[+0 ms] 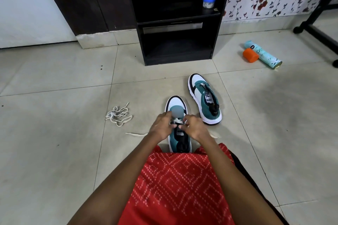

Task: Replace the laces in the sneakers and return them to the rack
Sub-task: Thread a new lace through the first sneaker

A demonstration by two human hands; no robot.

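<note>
Lace (176, 121) is pinched by the left hand (161, 126) and the right hand (194, 127) over the near sneaker (175, 102), set on the floor (54, 151). The other sneaker (201, 94) is placed just beside it. A jar (209, 2) is kept in the rack (177, 61).

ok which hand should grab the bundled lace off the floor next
Probably the left. The bundled lace lies on the left hand's side with bare floor between, while the right hand would have to cross the sneaker whose own lace both hands pinch.
</note>
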